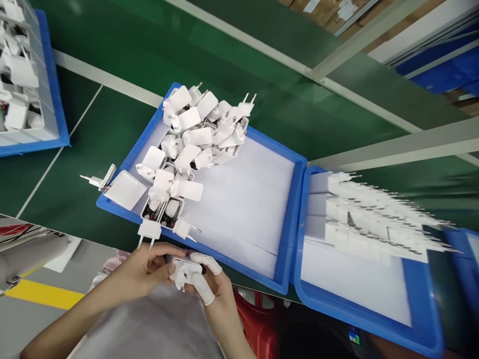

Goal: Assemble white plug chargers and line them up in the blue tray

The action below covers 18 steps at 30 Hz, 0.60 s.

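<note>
Close to my body, at the front edge of the blue tray, a white plug charger (184,271) is held between both hands. My left hand (155,269) pinches its left side with thumb and fingers. From the other side my right hand (211,279), with white finger cots on two fingers, grips it. The charger's plug face is turned up towards me. Just beyond, a pile of white charger parts (196,137) lies in the tray. Two open charger housings (162,212) there show circuit boards, and one plug cap (148,230) hangs over the rim.
The blue tray (258,276) has a white liner. To its right, a second blue tray (359,326) holds rows of chargers (374,214), pins pointing right. Another blue tray (54,85) of charger parts stands far left. A red stool (258,324) is below the green bench (277,112).
</note>
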Tool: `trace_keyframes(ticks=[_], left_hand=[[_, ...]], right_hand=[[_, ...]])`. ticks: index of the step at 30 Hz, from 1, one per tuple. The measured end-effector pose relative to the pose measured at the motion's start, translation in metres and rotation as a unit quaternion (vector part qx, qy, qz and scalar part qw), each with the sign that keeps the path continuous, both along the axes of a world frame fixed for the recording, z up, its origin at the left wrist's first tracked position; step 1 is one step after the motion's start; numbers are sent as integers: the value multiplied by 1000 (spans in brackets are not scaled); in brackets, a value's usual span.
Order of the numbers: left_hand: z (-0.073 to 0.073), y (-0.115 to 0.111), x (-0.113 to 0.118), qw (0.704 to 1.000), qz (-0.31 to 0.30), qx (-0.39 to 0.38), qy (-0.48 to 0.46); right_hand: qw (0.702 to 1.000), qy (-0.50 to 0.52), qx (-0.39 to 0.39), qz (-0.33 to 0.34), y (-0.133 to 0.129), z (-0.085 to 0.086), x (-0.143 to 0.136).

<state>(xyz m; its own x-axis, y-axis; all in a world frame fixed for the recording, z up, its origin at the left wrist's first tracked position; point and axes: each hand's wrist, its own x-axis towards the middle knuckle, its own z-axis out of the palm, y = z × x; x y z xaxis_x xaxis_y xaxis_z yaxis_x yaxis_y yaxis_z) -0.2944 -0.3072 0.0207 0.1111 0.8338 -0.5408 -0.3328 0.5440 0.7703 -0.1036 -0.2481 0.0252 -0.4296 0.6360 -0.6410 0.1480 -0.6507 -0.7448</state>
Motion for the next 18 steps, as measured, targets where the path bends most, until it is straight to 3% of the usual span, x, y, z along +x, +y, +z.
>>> trace_keyframes(ticks=[5, 9, 18], left_hand=[[0, 1, 2, 1000, 9, 1, -5], [2, 2, 3, 1000, 23, 0, -3], [-2, 0, 7, 996, 75, -18, -55]], right_hand=[[998, 40, -45, 11, 4, 3, -2], [998, 41, -27, 37, 3, -1, 1], [997, 65, 20, -35, -4, -7, -7]])
